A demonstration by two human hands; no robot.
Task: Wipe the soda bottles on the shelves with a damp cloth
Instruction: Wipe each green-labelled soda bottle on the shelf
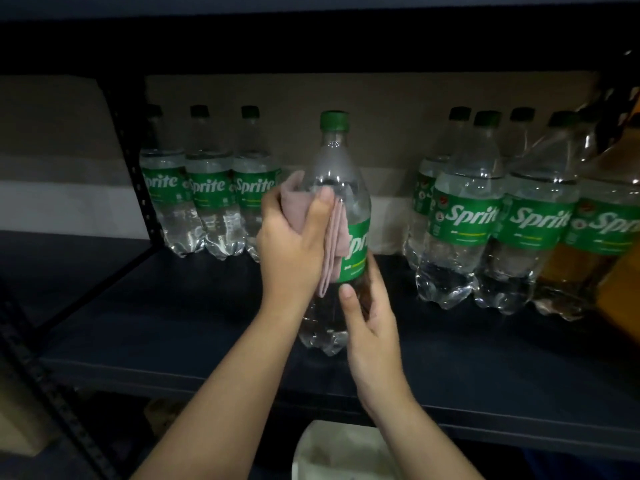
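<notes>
Soda bottle, a large clear Sprite with a green cap, is the one being wiped: it stands upright at the front middle of the dark shelf, out ahead of both rows. Of the two hands, the left hand grips a folded pink cloth and presses it against the bottle's upper left side, with the cloth's loose end hanging over the edge of the green label. The right hand is curled round the lower part of the bottle, thumb on the front, steadying it. Three smaller Sprite bottles stand in a row at the back left; a cluster of larger Sprite bottles stands to the right, beside an amber-filled bottle at the far right edge. Whether any of these are already clean cannot be told in the dim light. My judgement is that the task is under way, with one bottle mid-wipe, its label, right side and base seemingly yet to be covered, and possibly the other bottles left to do
</notes>
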